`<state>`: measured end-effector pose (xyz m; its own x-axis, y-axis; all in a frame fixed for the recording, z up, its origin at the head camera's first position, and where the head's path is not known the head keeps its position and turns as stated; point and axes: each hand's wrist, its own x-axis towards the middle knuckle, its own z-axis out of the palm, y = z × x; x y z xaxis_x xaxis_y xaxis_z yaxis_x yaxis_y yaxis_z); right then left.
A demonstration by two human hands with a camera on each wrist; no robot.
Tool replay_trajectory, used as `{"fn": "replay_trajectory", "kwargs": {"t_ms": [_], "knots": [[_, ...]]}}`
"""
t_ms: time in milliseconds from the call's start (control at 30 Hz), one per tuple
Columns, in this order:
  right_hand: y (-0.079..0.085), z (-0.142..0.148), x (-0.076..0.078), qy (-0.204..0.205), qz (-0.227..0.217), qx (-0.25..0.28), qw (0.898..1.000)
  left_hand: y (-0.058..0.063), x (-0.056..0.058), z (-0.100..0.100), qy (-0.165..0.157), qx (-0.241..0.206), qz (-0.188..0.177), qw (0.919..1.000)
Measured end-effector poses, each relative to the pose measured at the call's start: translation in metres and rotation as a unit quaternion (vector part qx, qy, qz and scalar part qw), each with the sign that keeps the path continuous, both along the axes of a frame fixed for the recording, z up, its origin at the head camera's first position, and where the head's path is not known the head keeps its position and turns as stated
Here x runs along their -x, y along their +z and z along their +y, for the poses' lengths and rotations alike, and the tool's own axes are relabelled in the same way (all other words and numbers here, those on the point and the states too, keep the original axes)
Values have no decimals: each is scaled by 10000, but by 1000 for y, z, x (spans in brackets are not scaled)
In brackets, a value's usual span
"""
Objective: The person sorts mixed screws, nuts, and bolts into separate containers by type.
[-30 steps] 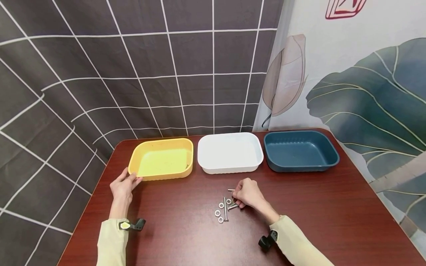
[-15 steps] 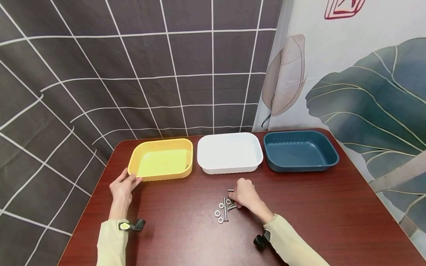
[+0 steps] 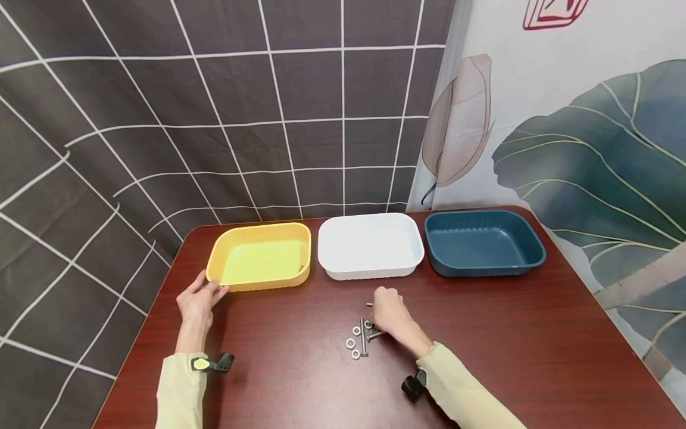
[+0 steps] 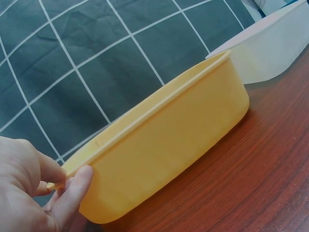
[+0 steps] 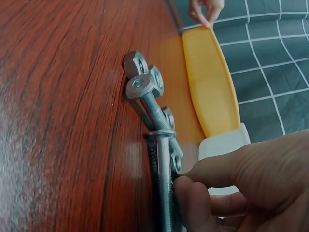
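Observation:
My left hand grips the near left corner of the yellow tray, its thumb outside the rim. Something small and dark lies inside that tray at the right. My right hand is down at a small pile of hardware, fingers curled, thumb and forefinger tips against the pile's edge. Whether something is pinched between them is hidden. A long bolt lies beside several hex nuts. Another bolt lies right by my thumb in the right wrist view. One more bolt's end shows behind the knuckles.
A white tray stands beside the yellow one along the back of the brown table. To its right is a dark blue tray. A grid-patterned cloth hangs behind the table.
My right hand has shifted slightly left, with its forearm swinging left and the wrist turning over the pile. The left hand, trays and loose nuts stay put.

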<state>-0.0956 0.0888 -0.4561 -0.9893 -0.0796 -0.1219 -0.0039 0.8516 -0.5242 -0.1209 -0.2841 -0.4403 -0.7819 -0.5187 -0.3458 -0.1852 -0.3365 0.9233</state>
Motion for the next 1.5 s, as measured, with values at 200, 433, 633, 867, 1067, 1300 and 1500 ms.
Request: {"fn": "replay_trajectory", "kwargs": {"t_ms": [200, 433, 633, 867, 1067, 1300, 1500], "knots": [[-4, -1, -2, 67, 81, 38, 9999, -1, 0, 0, -13, 34, -62, 10000], [5, 4, -2, 179, 342, 520, 9979, -1, 1, -1, 26, -4, -44, 10000], [20, 8, 3, 222, -59, 1595, 9869, -1, 0, -1, -58, 66, -62, 9999], [36, 1, 17, 395, -431, 2359, 9700, -1, 0, 0, -59, 83, -30, 9999], [53, -10, 30, 382, -640, 2784, 9576, -2, -1, 0, -95, 74, 66, 9999], [60, -19, 39, 581, -693, 3284, 9402, -2, -1, 0, -45, 93, 95, 9999], [64, -27, 44, 671, -766, 3510, 9308, -2, -1, 0, 8, 57, 30, 10000]]}}
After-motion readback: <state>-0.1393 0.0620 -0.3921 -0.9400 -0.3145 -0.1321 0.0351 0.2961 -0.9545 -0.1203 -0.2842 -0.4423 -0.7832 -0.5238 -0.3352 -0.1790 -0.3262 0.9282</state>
